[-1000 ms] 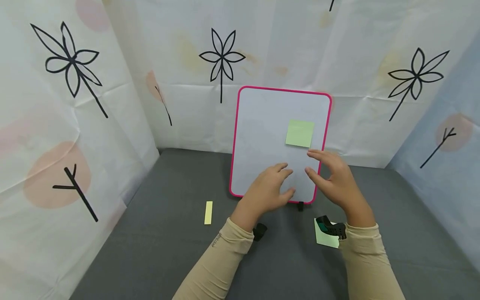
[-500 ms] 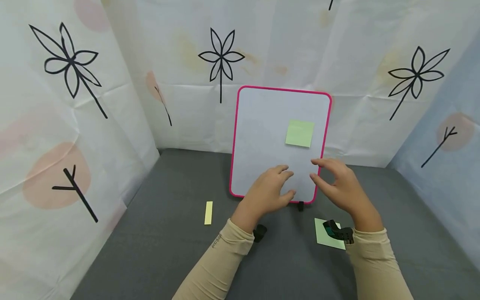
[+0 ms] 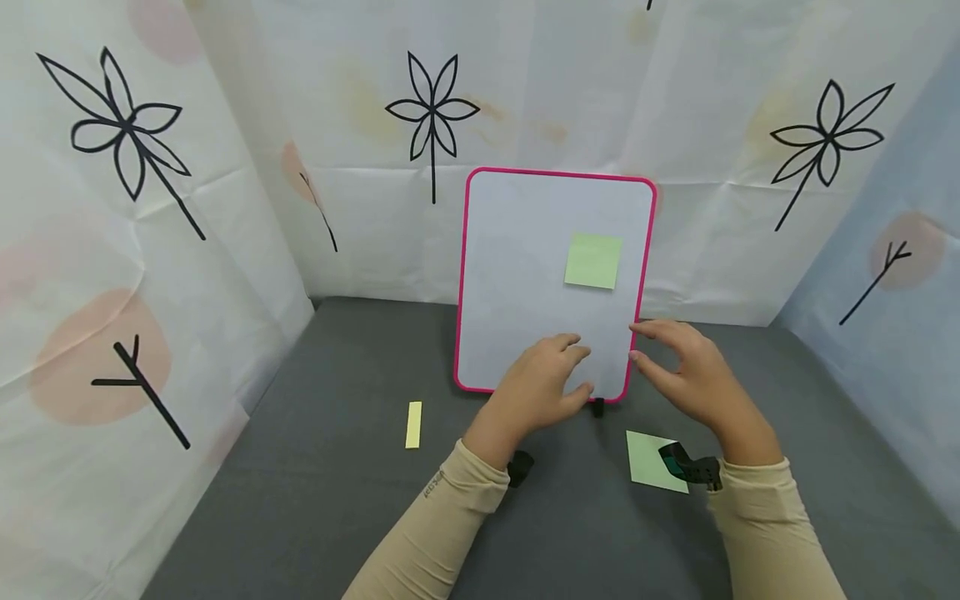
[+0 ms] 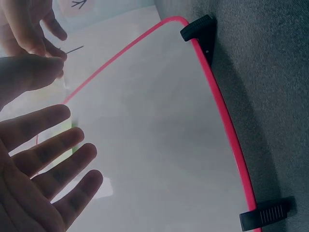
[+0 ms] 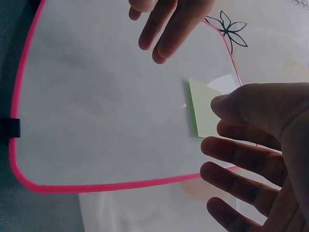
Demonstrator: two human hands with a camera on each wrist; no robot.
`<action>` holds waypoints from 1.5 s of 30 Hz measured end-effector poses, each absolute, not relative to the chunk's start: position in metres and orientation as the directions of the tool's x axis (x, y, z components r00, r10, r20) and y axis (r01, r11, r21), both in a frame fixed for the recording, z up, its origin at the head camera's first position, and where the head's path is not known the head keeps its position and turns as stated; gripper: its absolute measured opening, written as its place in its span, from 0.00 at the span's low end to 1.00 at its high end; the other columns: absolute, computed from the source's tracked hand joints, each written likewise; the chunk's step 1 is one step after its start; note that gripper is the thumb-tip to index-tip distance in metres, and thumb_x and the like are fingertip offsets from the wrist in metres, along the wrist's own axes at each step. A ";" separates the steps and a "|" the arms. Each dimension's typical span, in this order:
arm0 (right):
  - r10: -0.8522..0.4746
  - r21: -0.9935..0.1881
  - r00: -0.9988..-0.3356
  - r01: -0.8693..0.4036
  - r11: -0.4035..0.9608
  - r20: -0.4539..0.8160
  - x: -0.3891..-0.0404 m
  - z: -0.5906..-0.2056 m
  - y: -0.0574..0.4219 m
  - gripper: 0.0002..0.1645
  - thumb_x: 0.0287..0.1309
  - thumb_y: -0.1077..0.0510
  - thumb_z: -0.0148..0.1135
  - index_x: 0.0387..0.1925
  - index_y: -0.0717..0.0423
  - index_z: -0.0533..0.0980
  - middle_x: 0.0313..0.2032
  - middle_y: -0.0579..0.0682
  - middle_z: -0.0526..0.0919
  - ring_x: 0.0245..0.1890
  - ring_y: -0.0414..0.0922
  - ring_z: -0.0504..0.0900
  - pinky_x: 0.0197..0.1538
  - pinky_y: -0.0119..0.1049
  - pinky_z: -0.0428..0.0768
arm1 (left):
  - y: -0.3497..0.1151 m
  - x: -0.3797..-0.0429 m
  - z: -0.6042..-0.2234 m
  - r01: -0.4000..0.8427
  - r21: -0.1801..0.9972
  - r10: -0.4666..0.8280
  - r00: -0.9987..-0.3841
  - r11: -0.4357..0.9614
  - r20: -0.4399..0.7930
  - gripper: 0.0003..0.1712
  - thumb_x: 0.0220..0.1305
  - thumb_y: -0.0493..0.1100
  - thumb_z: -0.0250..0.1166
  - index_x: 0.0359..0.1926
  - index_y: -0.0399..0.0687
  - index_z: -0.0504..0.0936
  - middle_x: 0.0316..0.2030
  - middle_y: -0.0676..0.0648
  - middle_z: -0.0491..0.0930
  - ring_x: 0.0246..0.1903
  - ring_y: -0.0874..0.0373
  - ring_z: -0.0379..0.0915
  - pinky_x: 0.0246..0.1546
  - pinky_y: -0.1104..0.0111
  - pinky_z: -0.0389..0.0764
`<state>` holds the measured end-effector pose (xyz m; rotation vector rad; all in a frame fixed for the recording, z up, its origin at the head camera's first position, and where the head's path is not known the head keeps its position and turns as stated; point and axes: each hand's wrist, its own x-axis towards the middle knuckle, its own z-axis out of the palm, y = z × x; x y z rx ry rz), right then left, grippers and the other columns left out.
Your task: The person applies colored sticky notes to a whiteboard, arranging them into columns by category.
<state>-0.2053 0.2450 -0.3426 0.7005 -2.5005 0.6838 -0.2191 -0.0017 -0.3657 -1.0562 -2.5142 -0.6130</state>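
Observation:
A whiteboard [image 3: 525, 217] with a pink frame stands upright at the back of the table, held by black feet [image 4: 263, 216] along its lower edge. One green sticky note [image 3: 593, 261] is stuck on its right half. My left hand [image 3: 534, 383] hovers before the lower part of the board, fingers spread and holding nothing. Near the board's right edge is my right hand [image 3: 690, 375], its fingers loosely bent and nothing between them. In the right wrist view, the note [image 5: 203, 108] lies partly behind the right thumb, its lower edge lifting off the board.
On the grey table [image 3: 337, 500] lies a second green note [image 3: 647, 461], partly hidden by the black right wrist camera [image 3: 690, 467]. Farther left is a narrow yellow strip [image 3: 414, 425]. White cloth walls [image 3: 367, 233] with printed flowers enclose the back and sides.
My right hand has moved right and a little down, away from the note on the board. The left hand has stayed nearly in place. The head view has shifted slightly.

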 end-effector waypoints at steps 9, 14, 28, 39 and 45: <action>-0.372 -0.329 -0.777 -0.574 0.750 0.507 -0.202 -0.345 0.247 0.25 0.63 0.65 0.73 0.61 0.63 0.81 0.58 0.62 0.85 0.60 0.61 0.81 0.59 0.64 0.78 | 0.008 -0.213 -0.369 0.771 0.199 0.631 -0.617 0.606 0.470 0.24 0.70 0.47 0.71 0.62 0.40 0.85 0.62 0.40 0.84 0.62 0.50 0.82 0.64 0.62 0.82; -0.384 -0.304 -0.765 -0.583 0.753 0.517 -0.201 -0.349 0.250 0.27 0.61 0.67 0.73 0.62 0.65 0.80 0.56 0.61 0.86 0.58 0.60 0.82 0.57 0.63 0.80 | 0.014 -0.213 -0.374 0.781 0.155 0.655 -0.599 0.605 0.461 0.23 0.70 0.48 0.70 0.62 0.41 0.86 0.61 0.41 0.85 0.62 0.51 0.83 0.63 0.63 0.83; -0.388 -0.258 -0.778 -0.557 0.789 0.493 -0.190 -0.352 0.262 0.26 0.59 0.64 0.76 0.59 0.63 0.83 0.54 0.62 0.86 0.56 0.60 0.83 0.54 0.63 0.82 | 0.022 -0.207 -0.375 0.780 0.173 0.684 -0.614 0.601 0.394 0.24 0.73 0.48 0.68 0.64 0.42 0.85 0.64 0.42 0.83 0.64 0.52 0.81 0.64 0.64 0.82; -0.396 -0.262 -0.830 -0.513 0.817 0.393 -0.184 -0.361 0.276 0.26 0.62 0.61 0.75 0.60 0.63 0.82 0.56 0.61 0.85 0.55 0.60 0.84 0.54 0.63 0.82 | 0.030 -0.206 -0.383 0.784 0.104 0.703 -0.600 0.612 0.382 0.22 0.71 0.49 0.69 0.61 0.45 0.86 0.61 0.45 0.85 0.60 0.54 0.84 0.61 0.65 0.83; -0.445 -0.304 -0.866 -0.497 0.813 0.229 -0.185 -0.360 0.277 0.26 0.60 0.59 0.78 0.59 0.62 0.83 0.54 0.57 0.86 0.51 0.58 0.85 0.51 0.59 0.85 | 0.032 -0.203 -0.384 0.777 0.096 0.709 -0.611 0.622 0.353 0.23 0.72 0.51 0.69 0.61 0.46 0.86 0.61 0.47 0.85 0.59 0.55 0.84 0.60 0.65 0.84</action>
